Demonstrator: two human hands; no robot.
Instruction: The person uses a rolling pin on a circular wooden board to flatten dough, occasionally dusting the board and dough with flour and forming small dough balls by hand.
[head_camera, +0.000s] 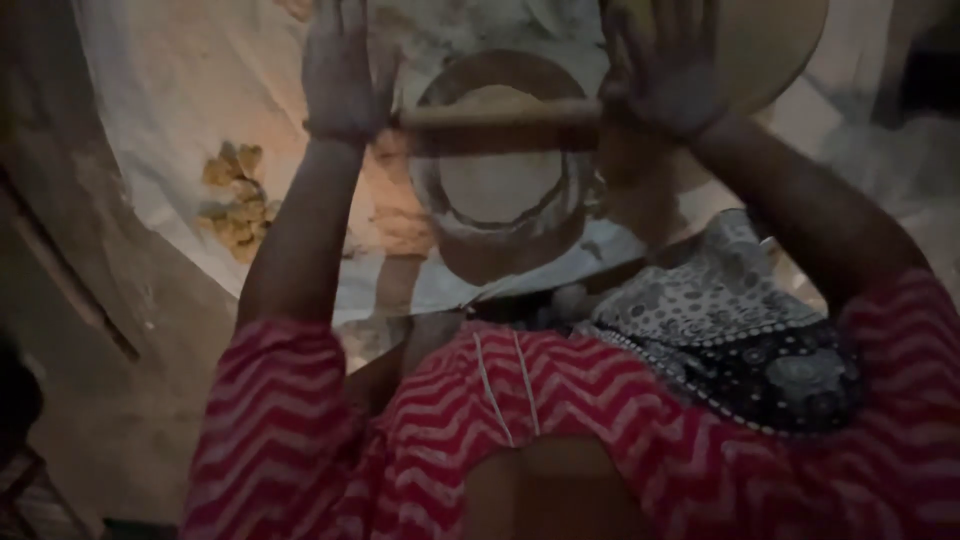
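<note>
Wooden rolling pin (500, 113) lies across a flat dough disc (497, 178) on a round board (470, 255). Left hand (340, 75) and right hand (668, 75) press its ends, palms flat, fingers spread, not clenched. Yellowish dough lumps (233, 200) sit left on pale cloth (160, 110).

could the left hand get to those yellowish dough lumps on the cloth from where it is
Probably yes. The left hand rests flat on the rolling pin, and the dough lumps lie on the white cloth just beside that forearm, with nothing between them.
</note>
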